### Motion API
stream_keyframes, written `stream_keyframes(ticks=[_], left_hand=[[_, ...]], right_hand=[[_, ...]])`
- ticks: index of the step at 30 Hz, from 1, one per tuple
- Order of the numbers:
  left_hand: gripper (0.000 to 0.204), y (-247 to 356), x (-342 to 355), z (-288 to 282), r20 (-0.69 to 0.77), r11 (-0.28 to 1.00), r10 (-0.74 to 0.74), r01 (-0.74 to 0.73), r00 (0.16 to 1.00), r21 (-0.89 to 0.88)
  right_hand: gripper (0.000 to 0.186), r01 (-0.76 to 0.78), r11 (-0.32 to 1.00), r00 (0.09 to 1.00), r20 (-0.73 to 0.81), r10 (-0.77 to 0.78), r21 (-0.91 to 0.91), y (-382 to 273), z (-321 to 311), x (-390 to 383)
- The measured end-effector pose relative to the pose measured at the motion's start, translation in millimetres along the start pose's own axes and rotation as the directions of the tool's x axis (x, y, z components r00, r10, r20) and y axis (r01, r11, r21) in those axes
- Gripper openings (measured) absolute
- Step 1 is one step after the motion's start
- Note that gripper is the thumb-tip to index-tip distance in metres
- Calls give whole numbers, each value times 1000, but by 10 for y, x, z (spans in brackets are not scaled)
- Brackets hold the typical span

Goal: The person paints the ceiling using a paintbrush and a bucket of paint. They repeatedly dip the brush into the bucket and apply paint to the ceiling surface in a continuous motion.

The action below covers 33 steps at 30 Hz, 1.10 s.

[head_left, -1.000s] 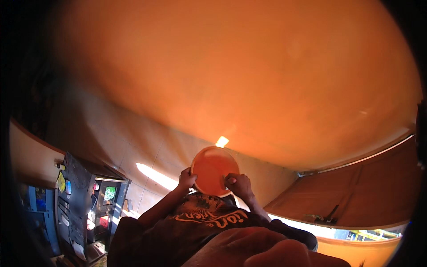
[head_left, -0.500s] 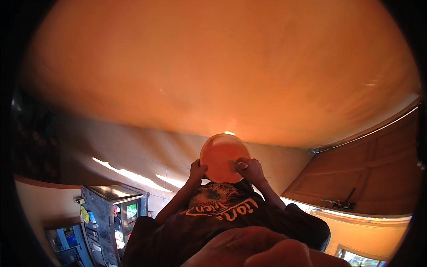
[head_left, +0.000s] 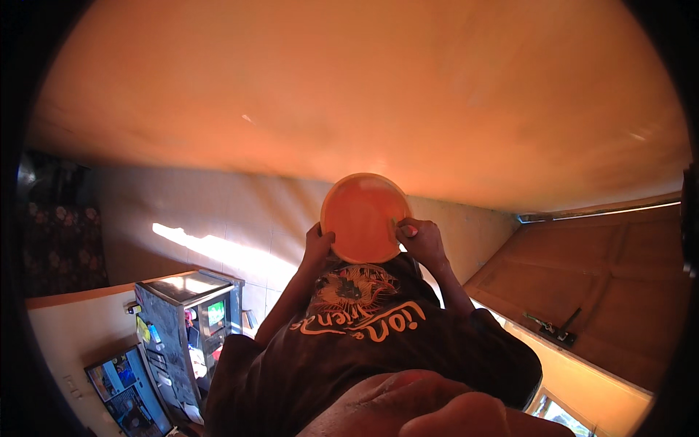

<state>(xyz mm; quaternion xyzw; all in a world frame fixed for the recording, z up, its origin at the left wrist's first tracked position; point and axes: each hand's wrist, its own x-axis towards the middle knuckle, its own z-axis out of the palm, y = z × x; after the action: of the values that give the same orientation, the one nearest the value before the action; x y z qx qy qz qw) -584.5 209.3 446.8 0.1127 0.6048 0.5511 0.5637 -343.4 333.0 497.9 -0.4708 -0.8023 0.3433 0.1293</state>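
A round orange basin (head_left: 360,218) with a paler rim is held out in front of my dark printed T-shirt. My left hand (head_left: 318,245) grips its left rim, thumb over the edge on the inner side. At the right side of the basin, my right hand (head_left: 421,240) is closed around a small thing with a pinkish-red end (head_left: 411,231). A bit of green shows by the fingertips, over the basin. What kind of thing this is I cannot make out. Nothing can be made out inside the basin apart from its smooth orange surface.
An orange wall (head_left: 349,87) rises directly ahead. Sunlight streaks the tiled floor (head_left: 247,218). At lower left stand a dark cabinet (head_left: 166,342) and a lit screen (head_left: 127,390). To the right is a brown panelled door (head_left: 582,284) with a latch; dark floral cloth (head_left: 62,244) hangs far left.
The basin and both hands sit higher in the view, and more of the T-shirt and the screen shows. Both hands keep their holds, the right still at the basin's right side.
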Motion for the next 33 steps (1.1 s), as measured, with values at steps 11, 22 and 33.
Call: stream_keyframes(ticks=[11,22,33], left_hand=[[41,122,93,-159,14,999,25,-24,1000,-33],[47,500,203,-792,2,997,-58,58,998,-59],[45,871,629,-1713,-49,997,11,-14,999,-69]], right_hand=[[18,-85,961,993,-57,103,262,100,-159,308],[17,-204,668,960,12,281,715,-406,372,492],[20,-251,248,893,125,432,936,-720,1278,693]])
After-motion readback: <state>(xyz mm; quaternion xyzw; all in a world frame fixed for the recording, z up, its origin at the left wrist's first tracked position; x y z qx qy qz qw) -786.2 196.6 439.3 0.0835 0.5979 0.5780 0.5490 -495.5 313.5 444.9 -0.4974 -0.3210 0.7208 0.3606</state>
